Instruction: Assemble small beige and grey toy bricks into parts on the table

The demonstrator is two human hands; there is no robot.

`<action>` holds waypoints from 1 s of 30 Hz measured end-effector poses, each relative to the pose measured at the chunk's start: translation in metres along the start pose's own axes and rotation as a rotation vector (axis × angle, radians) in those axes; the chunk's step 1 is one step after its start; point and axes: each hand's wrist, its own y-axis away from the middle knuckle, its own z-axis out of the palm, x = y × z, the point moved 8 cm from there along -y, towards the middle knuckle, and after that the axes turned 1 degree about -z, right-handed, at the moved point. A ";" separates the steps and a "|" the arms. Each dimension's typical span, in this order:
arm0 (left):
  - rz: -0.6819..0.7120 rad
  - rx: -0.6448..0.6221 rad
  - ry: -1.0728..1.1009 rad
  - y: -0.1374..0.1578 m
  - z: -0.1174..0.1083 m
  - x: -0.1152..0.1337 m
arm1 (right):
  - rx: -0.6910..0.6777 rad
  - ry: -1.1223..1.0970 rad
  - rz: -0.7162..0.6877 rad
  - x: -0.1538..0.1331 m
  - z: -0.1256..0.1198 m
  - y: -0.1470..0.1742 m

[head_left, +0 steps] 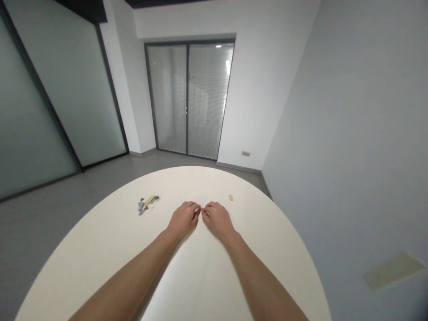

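Several pieces (149, 200) lie left of left grip (184, 218) and right grip (218, 219) — whether either grasps anything, I cannot tell.

White walls (270, 67), grey floor (110, 171), glass doors (170, 98).

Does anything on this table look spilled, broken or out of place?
One yellow piece lies alone beyond the right hand, apart from the jumbled pile on the left of the table. That may be deliberate. I see no spill, but the pieces are too small to check for damage.
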 end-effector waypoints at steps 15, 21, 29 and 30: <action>-0.015 -0.006 0.017 0.000 0.000 0.000 | 0.031 0.042 0.171 0.018 0.005 0.005; 0.016 0.017 0.009 0.000 0.000 0.002 | 0.058 0.008 0.107 0.014 0.004 0.004; -0.001 0.000 0.001 0.000 0.001 0.001 | 0.050 0.002 0.111 0.018 0.008 0.003; 0.003 0.004 0.000 0.000 0.001 0.001 | 0.045 0.004 0.121 0.020 0.009 0.003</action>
